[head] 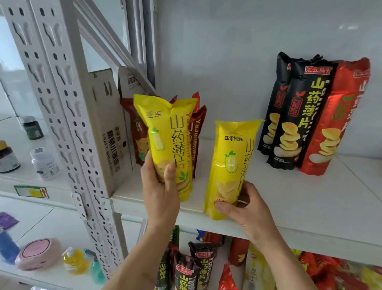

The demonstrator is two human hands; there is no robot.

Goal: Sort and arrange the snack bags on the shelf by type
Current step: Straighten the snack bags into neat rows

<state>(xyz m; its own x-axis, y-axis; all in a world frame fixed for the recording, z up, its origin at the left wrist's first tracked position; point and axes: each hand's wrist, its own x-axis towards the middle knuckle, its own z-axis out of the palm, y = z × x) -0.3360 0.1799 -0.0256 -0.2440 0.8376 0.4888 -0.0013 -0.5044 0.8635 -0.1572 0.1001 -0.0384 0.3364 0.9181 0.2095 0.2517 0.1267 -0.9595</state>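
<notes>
Head view: left hand (159, 188) grips a yellow bag (165, 140) upright, thumb across its front, just ahead of the brown bags (195, 131). Right hand (246, 208) grips a second yellow bag (229, 166) standing at the shelf (294, 210) front edge. Bare shelf lies beyond those fingers, up to the black bags (294, 121) and red bag (333, 124).

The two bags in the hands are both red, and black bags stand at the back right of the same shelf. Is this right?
Not quite. In the head view the bag in the left hand and the bag in the right hand are both yellow. The black bags do stand at the back right.
</notes>
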